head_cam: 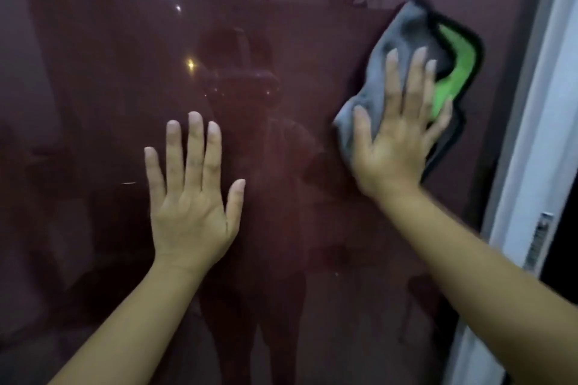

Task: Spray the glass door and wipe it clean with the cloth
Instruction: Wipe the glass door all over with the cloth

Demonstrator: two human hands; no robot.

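The dark, reddish-tinted glass door (281,134) fills nearly the whole view, its glossy pane reflecting a few bright lights and a dim standing figure. A white door frame (538,166) runs down its right edge, carrying a small metal plate (539,244).

Two bare forearms reach up from the lower corners. The left hand (190,206) lies flat against the glass with its five fingers spread and straight, palm to the pane, grasping nothing. The right hand (395,147), higher and nearer the frame, is also splayed flat, pressing one crumpled grey microfibre cloth with a green inner face and dark edging (416,50) against the glass. The cloth bunches out above and to the right of the fingers, just beside the frame without touching it.
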